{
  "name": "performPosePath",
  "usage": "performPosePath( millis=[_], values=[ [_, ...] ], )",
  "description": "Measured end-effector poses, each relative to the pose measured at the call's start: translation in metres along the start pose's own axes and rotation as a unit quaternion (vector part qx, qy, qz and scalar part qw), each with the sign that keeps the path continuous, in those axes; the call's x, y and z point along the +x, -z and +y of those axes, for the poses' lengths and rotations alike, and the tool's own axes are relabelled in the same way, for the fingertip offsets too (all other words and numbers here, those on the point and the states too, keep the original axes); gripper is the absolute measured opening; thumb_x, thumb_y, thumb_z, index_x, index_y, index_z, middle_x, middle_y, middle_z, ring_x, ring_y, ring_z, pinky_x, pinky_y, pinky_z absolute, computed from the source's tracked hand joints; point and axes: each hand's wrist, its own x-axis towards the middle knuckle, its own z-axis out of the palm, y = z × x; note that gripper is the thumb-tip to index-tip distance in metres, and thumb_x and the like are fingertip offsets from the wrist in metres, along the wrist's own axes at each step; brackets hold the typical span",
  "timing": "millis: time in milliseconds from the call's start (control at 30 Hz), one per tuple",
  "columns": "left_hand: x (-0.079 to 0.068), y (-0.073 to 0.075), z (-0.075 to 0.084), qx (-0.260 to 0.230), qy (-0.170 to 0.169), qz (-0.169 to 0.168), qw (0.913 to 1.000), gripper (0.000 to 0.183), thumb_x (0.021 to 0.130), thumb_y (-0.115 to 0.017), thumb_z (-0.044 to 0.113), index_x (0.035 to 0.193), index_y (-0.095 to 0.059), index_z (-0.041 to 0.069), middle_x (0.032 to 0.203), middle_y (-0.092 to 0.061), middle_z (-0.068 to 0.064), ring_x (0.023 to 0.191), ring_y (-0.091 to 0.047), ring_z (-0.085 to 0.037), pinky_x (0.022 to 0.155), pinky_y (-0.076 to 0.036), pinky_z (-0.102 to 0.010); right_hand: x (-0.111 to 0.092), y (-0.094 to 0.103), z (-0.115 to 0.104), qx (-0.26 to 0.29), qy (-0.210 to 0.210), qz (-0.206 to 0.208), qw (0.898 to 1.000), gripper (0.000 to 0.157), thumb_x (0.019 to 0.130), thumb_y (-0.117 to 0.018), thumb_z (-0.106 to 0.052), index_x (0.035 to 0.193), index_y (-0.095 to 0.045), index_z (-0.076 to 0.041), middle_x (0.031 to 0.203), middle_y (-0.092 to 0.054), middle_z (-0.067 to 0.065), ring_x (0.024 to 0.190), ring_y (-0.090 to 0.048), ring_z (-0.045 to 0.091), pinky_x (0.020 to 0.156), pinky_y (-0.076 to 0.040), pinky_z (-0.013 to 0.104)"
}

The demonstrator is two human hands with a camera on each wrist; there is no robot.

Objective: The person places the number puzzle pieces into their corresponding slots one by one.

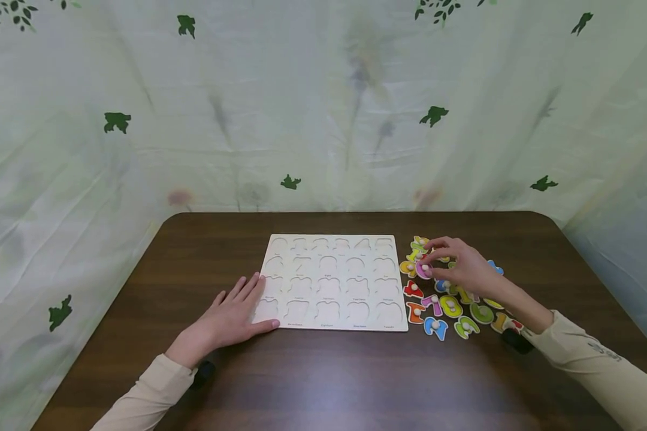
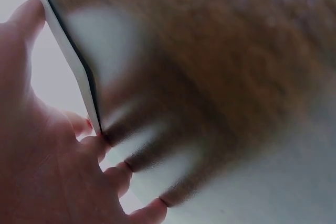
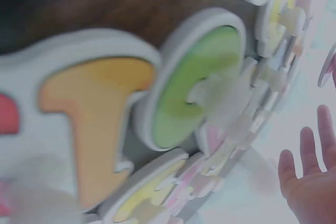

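A white puzzle board [image 1: 341,323] with rows of outlined recesses and small printed words lies on the table. My left hand [image 1: 232,317] rests flat on its left edge, fingers straight and spread. In the left wrist view, the fingertips [image 2: 119,179] touch the board's surface. Over the pile to the right, my right hand [image 1: 466,267] pinches a round purple puzzle piece [image 1: 422,273] by its knob, between thumb and fingers. The right wrist view shows only a sliver of that piece [image 3: 326,67] at its right border, with other fingers extended.
Several colourful number-shaped pieces with knobs crowd beside the board, among them a blue one [image 1: 435,327], a green one [image 1: 466,327] and a red one [image 1: 413,290]. All lie on a dark brown table [image 1: 323,383]. A patterned curtain [image 1: 323,120] hangs behind.
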Motion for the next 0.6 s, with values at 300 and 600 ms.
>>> performPosePath(
  millis=[300,600],
  values=[
    [-0.002,0.003,0.003,-0.001,0.001,-0.003,1.0000,0.107,0.085,-0.050,0.077,0.158,-0.015,0.006,0.163,-0.012,-0.015,0.147,-0.010,-0.040,0.108,-0.013,-0.070,0.014,-0.008,-0.011,0.020,-0.003,0.007,1.000,0.019,0.087,-0.078,-0.027,0.105,-0.077,-0.022,0.133,-0.055,0.007,0.126,-0.044,0.032,0.094,-0.041,0.058],
    [-0.005,0.006,0.006,-0.001,0.003,0.001,1.0000,0.106,0.085,-0.049,0.076,0.158,-0.016,0.006,0.163,-0.012,-0.015,0.147,-0.012,-0.041,0.108,-0.014,-0.069,0.037,-0.025,-0.036,0.044,-0.016,0.022,0.999,0.017,0.089,-0.076,-0.024,0.104,-0.077,-0.016,0.126,-0.059,0.007,0.121,-0.049,0.031,0.094,-0.042,0.056]
  ],
)
